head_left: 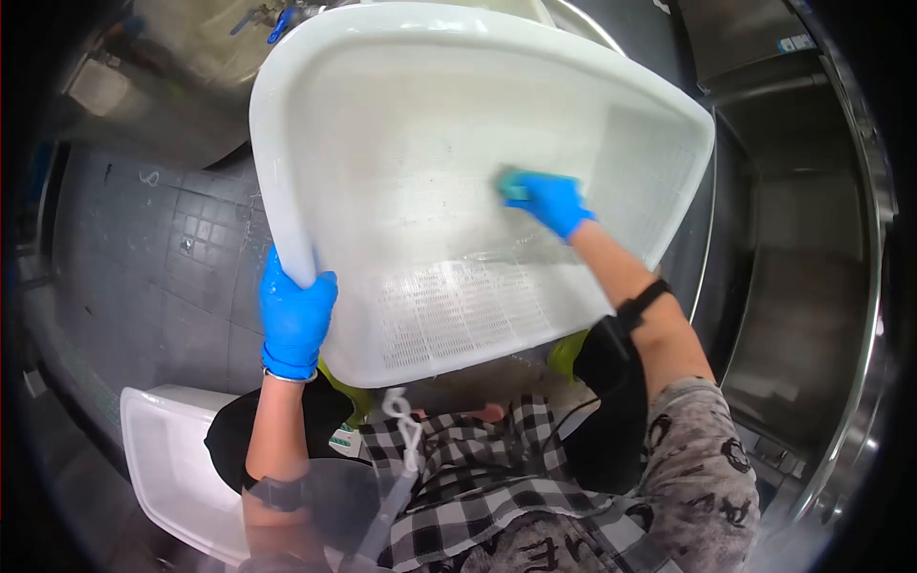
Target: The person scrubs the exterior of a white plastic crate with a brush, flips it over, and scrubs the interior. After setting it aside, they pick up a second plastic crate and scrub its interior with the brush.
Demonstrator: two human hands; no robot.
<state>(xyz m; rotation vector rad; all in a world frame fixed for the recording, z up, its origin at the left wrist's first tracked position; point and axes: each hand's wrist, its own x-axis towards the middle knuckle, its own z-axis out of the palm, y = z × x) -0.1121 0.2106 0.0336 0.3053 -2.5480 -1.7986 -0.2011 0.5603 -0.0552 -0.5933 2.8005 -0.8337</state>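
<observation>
A large white basket (449, 124) with slotted walls is tilted in front of me, its inside facing me. My left hand (294, 315), in a blue glove, is closed round the basket's rim at the lower left. Inside the basket, right of its middle, my right hand (554, 201), also gloved in blue, is closed on a green scrubbing pad (514, 184) pressed to the inner surface. The pad and fingertips are somewhat blurred. Small dark specks show on the white surface near the pad.
A second white basket (177, 458) sits at the lower left. Steel equipment (802, 248) stands along the right side, and a steel vessel (158, 86) at the upper left. Grey tiles (191, 239) cover the floor. Blue-handled valves (281, 26) show at the top.
</observation>
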